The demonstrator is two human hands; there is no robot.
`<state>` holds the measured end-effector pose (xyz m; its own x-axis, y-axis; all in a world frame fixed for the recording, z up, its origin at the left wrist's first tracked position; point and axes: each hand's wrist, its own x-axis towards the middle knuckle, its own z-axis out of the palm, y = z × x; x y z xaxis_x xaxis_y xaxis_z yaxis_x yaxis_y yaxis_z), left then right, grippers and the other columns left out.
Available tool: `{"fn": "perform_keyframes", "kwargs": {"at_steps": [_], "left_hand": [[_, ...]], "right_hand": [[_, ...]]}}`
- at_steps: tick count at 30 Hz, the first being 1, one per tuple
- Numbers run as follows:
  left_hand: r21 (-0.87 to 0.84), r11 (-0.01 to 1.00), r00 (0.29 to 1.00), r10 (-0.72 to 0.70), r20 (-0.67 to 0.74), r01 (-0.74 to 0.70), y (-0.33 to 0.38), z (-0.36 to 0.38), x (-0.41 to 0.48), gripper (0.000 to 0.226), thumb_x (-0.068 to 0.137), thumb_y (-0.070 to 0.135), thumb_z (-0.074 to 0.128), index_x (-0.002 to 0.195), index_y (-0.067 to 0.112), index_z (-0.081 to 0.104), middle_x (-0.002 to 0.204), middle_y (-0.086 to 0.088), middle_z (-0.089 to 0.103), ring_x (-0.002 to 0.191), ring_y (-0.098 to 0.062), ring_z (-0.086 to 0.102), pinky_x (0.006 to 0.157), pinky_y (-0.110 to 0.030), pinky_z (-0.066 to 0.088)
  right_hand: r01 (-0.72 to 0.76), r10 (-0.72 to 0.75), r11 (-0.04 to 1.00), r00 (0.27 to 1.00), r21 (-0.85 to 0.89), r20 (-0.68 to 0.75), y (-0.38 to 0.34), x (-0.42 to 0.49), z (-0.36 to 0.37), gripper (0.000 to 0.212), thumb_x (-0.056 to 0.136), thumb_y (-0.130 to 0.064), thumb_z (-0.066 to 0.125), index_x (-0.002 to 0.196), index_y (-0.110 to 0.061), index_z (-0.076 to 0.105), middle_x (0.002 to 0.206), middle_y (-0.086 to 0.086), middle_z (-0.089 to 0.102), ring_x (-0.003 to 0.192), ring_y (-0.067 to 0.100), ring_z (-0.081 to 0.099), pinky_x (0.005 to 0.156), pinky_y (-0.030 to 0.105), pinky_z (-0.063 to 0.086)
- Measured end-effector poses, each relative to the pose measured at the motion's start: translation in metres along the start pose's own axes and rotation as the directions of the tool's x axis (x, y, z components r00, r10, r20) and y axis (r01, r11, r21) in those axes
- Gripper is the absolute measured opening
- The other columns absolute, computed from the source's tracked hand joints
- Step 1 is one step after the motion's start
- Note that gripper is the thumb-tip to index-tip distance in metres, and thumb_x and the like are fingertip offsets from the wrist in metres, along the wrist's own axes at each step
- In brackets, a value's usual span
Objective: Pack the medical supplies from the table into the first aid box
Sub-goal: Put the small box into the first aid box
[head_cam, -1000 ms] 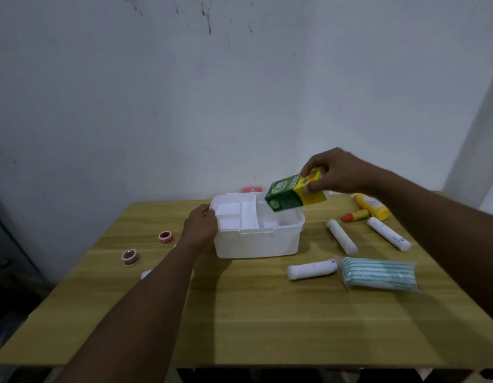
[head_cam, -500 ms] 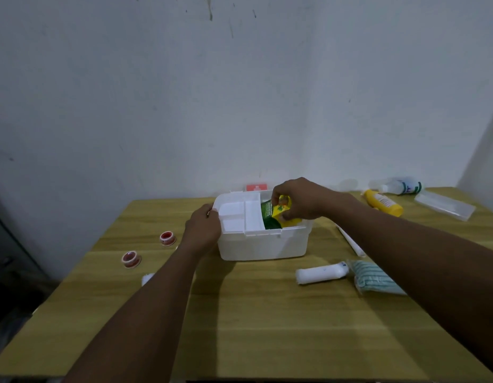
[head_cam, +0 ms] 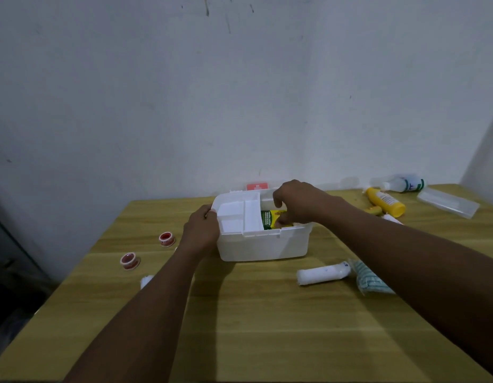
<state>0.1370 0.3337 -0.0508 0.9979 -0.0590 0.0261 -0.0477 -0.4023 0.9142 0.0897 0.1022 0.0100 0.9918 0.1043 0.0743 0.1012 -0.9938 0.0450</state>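
In front of the first aid box (head_cam: 263, 246) your table (head_cam: 267, 327) lies bare; a bandage roll (head_cam: 324, 276) and gauze pack (head_cam: 371, 280) crowd its right.

The green and yellow carton (head_cam: 270, 219) inside the white first aid box (head_cam: 263, 246) shows only its upper face; its right part lies under the fingers (head_cam: 281, 217) of the right hand (head_cam: 300, 201), and its print is too small to read. Whether those fingers grip or merely touch it cannot be told. The right forearm covers much of the striped packet (head_cam: 368, 277). The far bottle (head_cam: 402, 184) is blurred.
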Motion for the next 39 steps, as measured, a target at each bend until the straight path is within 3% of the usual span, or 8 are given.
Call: {"fn": "perform_keyframes", "kwargs": {"at_steps": [4,11,17,24,29,34,36,39], "left_hand": [[0.018,1.0,1.0,-0.005,-0.001,0.005,0.002,0.002,0.0,0.043,0.101,0.033,0.034,0.137,0.026,0.057,0.139,-0.009,0.058,0.123,-0.035,0.054,0.102,-0.055,0.049],[0.016,1.0,1.0,-0.01,0.004,0.01,0.003,0.001,-0.001,0.046,0.1,0.037,0.033,0.14,0.027,0.055,0.143,-0.008,0.056,0.127,-0.036,0.052,0.103,-0.056,0.048],[0.011,1.0,1.0,-0.004,-0.004,0.004,0.004,0.001,-0.004,0.044,0.103,0.033,0.034,0.14,0.025,0.054,0.142,-0.008,0.057,0.125,-0.035,0.053,0.102,-0.056,0.049],[0.016,1.0,0.999,-0.011,-0.032,0.012,0.006,0.007,-0.006,0.044,0.105,0.031,0.032,0.144,0.022,0.05,0.145,-0.011,0.053,0.127,-0.036,0.051,0.103,-0.056,0.048],[0.04,0.999,1.0,0.023,-0.019,-0.022,0.012,-0.001,-0.008,0.047,0.102,0.043,0.039,0.143,0.024,0.051,0.15,-0.01,0.05,0.131,-0.036,0.049,0.104,-0.056,0.047],[0.024,0.999,0.999,0.043,-0.007,-0.043,0.017,-0.012,-0.016,0.053,0.098,0.048,0.05,0.145,0.024,0.049,0.153,-0.009,0.046,0.132,-0.034,0.049,0.106,-0.054,0.047],[0.031,0.998,0.999,0.05,0.018,-0.051,0.018,-0.012,-0.025,0.056,0.096,0.046,0.053,0.147,0.025,0.046,0.152,-0.011,0.047,0.13,-0.035,0.051,0.105,-0.054,0.047],[0.038,0.996,0.996,0.081,0.023,-0.081,0.017,-0.003,-0.044,0.059,0.099,0.04,0.052,0.153,0.022,0.037,0.155,-0.01,0.043,0.137,-0.035,0.046,0.112,-0.05,0.04]], "right_hand": [[-0.029,0.021,0.941,0.999,-0.337,-0.026,-0.007,-0.004,0.002,0.039,0.087,-0.049,0.059,0.11,-0.018,0.058,0.113,0.007,0.065,0.111,0.026,0.057,0.101,0.045,0.032],[-0.134,0.137,0.99,0.986,-0.039,0.093,-0.009,0.004,0.011,0.024,0.083,-0.037,0.061,0.101,-0.021,0.06,0.102,-0.001,0.065,0.101,0.022,0.06,0.099,0.05,0.023],[-0.185,0.182,0.982,0.981,0.042,0.068,-0.016,0.014,0.016,0.023,0.077,-0.027,0.068,0.098,-0.022,0.062,0.097,-0.003,0.067,0.096,0.022,0.061,0.099,0.053,0.019],[-0.191,0.191,0.98,0.982,0.063,0.017,-0.016,0.011,0.017,0.019,0.076,-0.033,0.074,0.092,-0.025,0.067,0.094,-0.005,0.067,0.092,0.02,0.061,0.1,0.053,0.021],[-0.136,0.147,0.963,0.989,0.232,-0.03,-0.006,-0.006,-0.001,0.016,0.079,-0.031,0.071,0.094,-0.025,0.07,0.102,-0.007,0.067,0.1,0.02,0.058,0.087,0.041,0.027],[-0.072,0.176,0.914,0.958,0.4,-0.228,0.02,-0.054,-0.019,0.015,0.078,-0.022,0.067,0.092,-0.022,0.072,0.101,-0.002,0.071,0.092,0.017,0.062,0.089,0.038,0.051],[-0.1,0.197,0.909,0.959,0.404,-0.206,0.029,-0.082,-0.025,0.017,0.078,-0.017,0.065,0.093,-0.018,0.073,0.1,0.001,0.072,0.086,0.014,0.06,0.083,0.03,0.052],[-0.191,0.216,0.915,0.976,0.357,-0.031,0.039,-0.125,-0.029,0.02,0.081,-0.015,0.065,0.098,-0.015,0.075,0.099,0.0,0.072,0.089,0.014,0.062,0.071,0.021,0.046]]}}
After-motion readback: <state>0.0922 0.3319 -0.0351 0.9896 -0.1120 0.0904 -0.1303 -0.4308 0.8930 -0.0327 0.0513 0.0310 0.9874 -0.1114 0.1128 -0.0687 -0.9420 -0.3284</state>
